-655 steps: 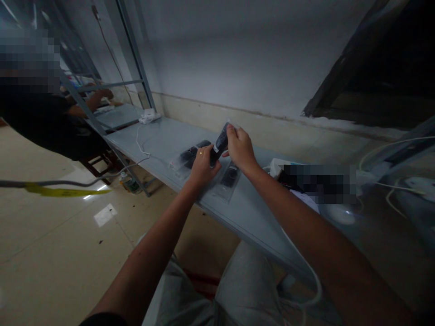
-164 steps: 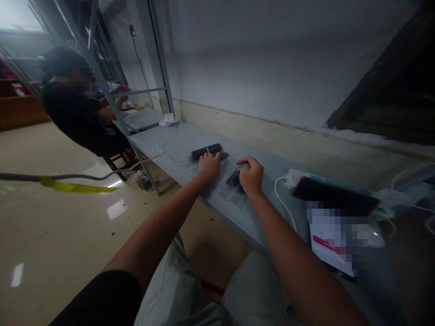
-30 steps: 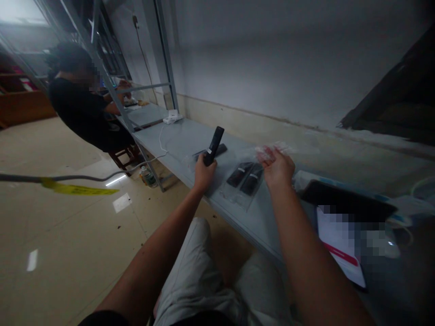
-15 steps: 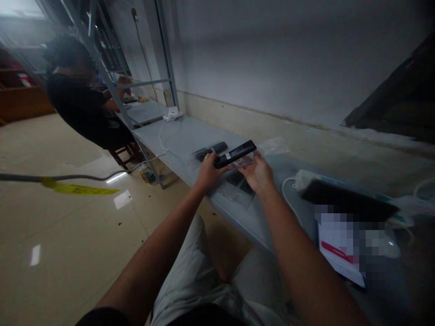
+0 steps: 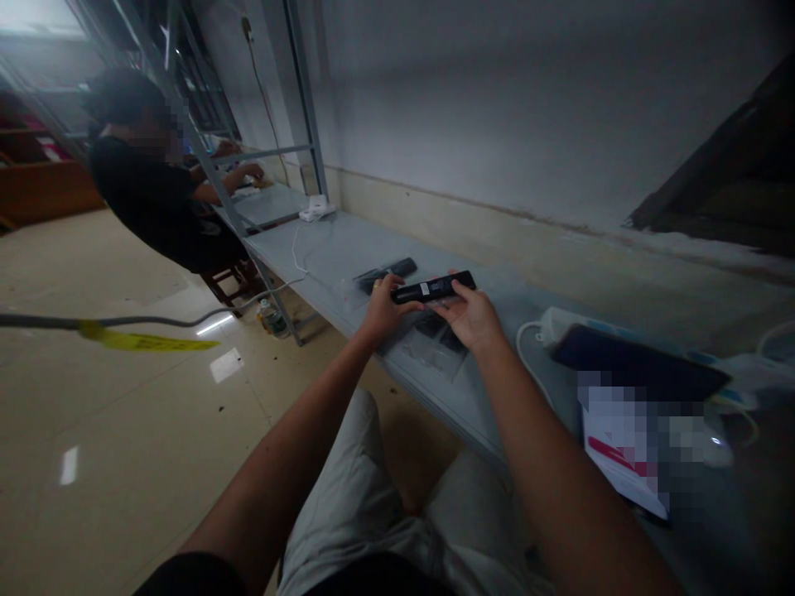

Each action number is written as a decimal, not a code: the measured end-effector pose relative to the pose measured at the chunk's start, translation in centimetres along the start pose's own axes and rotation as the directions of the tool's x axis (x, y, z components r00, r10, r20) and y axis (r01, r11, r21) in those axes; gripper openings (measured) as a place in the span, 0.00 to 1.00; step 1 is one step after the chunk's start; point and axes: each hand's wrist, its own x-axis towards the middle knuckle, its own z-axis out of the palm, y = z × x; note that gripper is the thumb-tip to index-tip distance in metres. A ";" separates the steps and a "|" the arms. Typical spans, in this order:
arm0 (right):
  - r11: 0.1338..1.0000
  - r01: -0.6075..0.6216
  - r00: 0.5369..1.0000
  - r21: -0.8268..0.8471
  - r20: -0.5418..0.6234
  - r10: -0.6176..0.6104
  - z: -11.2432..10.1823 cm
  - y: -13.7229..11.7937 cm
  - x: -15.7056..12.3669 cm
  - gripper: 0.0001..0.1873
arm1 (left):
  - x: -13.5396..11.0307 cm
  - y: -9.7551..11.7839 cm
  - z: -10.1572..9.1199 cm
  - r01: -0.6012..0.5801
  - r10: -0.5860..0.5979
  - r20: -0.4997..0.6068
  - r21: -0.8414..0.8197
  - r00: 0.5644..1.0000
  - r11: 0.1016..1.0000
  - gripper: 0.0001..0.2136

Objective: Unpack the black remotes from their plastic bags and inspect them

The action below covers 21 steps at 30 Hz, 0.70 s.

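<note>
A long black remote control (image 5: 428, 289) with a small white label is held level above the table between both hands. My left hand (image 5: 383, 311) grips its left end, thumb below and fingers above. At the other end, my right hand (image 5: 473, 316) has its thumb pressed on top and its fingers underneath. Some clear plastic shows beneath the remote, by the right fingers. Under my hands lie dark pieces in clear plastic bags (image 5: 428, 352), partly hidden. Just beyond my left hand rest more black remotes (image 5: 397, 269) in clear wrapping.
The grey table (image 5: 354, 236) runs along the wall. To the right stand a white power strip (image 5: 559, 323), a dark tablet-like panel (image 5: 639, 364) and a white-and-red booklet (image 5: 621, 455). A white adapter (image 5: 316, 209) sits farther back. Another person (image 5: 142, 190) sits at the far left.
My right thumb has come onto the top of the remote, and its right end has dipped to nearly level. The clear plastic beyond my right hand is less visible. My left hand keeps its grip.
</note>
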 end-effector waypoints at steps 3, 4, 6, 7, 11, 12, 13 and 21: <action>1.000 0.000 0.999 0.013 -0.048 0.001 -0.2 0.2 0.2 0.11 | 0.2 -0.3 0.0 0.107 -0.109 -0.020 -0.106 0.994 0.989 0.20; 1.000 0.003 0.999 0.019 -0.051 -0.002 -0.2 0.2 0.2 0.11 | 0.2 -0.4 0.0 0.131 -0.135 -0.027 -0.124 0.990 0.984 0.20; 0.999 0.016 0.999 0.029 -0.040 -0.015 -0.3 0.3 0.3 0.11 | 0.3 -0.6 0.1 0.167 -0.172 -0.025 -0.141 0.985 0.976 0.20; 0.999 0.025 0.999 0.033 -0.028 -0.024 -0.3 0.4 0.3 0.12 | 0.2 -0.6 0.2 0.181 -0.184 -0.011 -0.152 0.983 0.972 0.20; 0.999 0.040 0.999 0.026 -0.013 -0.040 -0.5 0.6 0.3 0.09 | 0.2 -0.6 0.0 0.207 -0.198 0.065 -0.224 0.978 0.952 0.17; 0.999 0.042 0.999 0.016 -0.014 -0.042 -0.6 0.7 0.3 0.08 | 0.1 -0.6 -0.1 0.205 -0.194 0.069 -0.243 0.979 0.948 0.16; 0.999 0.045 0.999 0.005 -0.016 -0.045 -0.6 0.8 0.3 0.07 | 0.1 -0.6 -0.2 0.205 -0.194 0.070 -0.263 0.979 0.943 0.15; 0.999 0.019 1.000 -0.026 -0.015 -0.019 -0.5 1.1 0.3 0.08 | 0.2 -0.5 -0.6 0.260 -0.244 0.088 -0.344 0.966 0.902 0.11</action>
